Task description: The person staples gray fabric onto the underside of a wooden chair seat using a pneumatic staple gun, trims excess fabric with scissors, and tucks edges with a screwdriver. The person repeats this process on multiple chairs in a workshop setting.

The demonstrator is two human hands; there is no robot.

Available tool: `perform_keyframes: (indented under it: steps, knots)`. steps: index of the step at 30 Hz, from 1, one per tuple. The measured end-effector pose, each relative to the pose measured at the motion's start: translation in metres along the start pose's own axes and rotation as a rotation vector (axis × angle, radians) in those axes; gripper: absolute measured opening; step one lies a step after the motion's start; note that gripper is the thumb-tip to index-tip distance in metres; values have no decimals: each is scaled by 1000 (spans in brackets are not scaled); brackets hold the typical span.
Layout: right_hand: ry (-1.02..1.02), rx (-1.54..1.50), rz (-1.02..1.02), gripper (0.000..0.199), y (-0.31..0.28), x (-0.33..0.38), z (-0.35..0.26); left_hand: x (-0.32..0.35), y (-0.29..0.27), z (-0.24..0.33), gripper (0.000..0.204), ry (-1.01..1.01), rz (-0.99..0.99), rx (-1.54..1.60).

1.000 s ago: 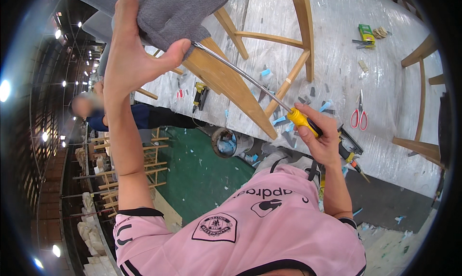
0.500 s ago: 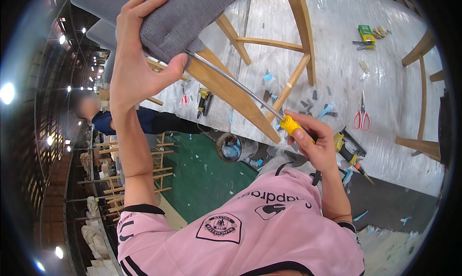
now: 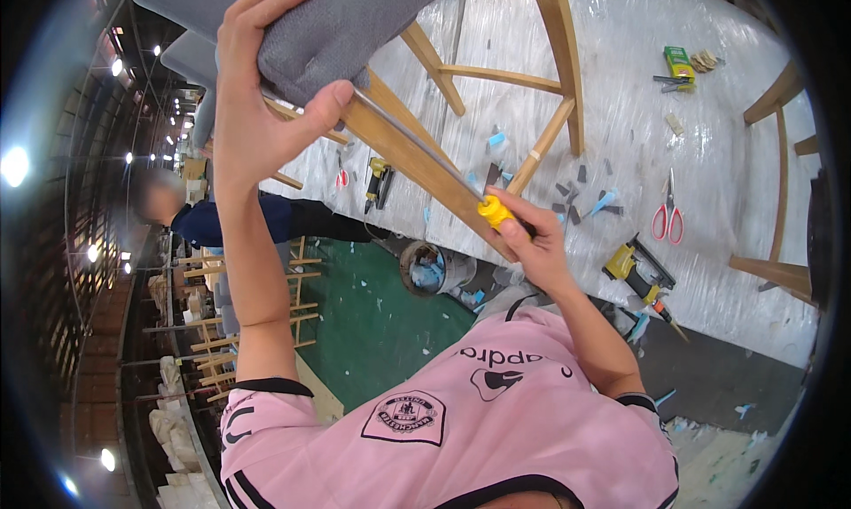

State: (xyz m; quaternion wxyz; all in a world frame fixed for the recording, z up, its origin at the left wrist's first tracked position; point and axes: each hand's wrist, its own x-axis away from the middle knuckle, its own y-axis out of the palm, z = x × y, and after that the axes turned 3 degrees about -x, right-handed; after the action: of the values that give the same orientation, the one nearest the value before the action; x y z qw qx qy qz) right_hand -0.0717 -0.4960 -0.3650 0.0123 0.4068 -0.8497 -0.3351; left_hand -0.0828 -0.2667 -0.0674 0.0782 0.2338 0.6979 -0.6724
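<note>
Left hand: my left hand (image 3: 257, 110) is clamped on the grey upholstered seat (image 3: 346, 21), fingers spread over the fabric, thumb pressed under its edge against the wooden chair frame (image 3: 417, 159).
Right hand: my right hand (image 3: 532, 243) is closed around the yellow handle of the screwdriver (image 3: 492, 212); its long metal shaft runs up along the frame to the underside of the seat near my left thumb.
Location: the chair is tilted over the plastic-covered workbench (image 3: 709, 137), seat uppermost at top left, legs reaching out over the bench.
Seat handling: I judge the padding soft and yielding, the fabric grippy; hold at the edge where the firm base sits.
Frame handling: rigid wood, smooth, moderately heavy; I judge the rail the safest place to brace.
Tool handling: stiff, thin shaft; I judge it could slip sideways off the joint.
Nearby: red scissors (image 3: 667, 218) and a yellow staple gun (image 3: 629, 268) lie on the bench.
</note>
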Motion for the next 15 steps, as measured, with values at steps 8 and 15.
perform_keyframes:
  steps: [8,15]
  knots:
    - [21,116,95,42,-23,28,-31,0,3,3,83,43,20,-13]
    - [39,167,35,40,-28,24,-38,3,-5,12,86,60,-17,-78]
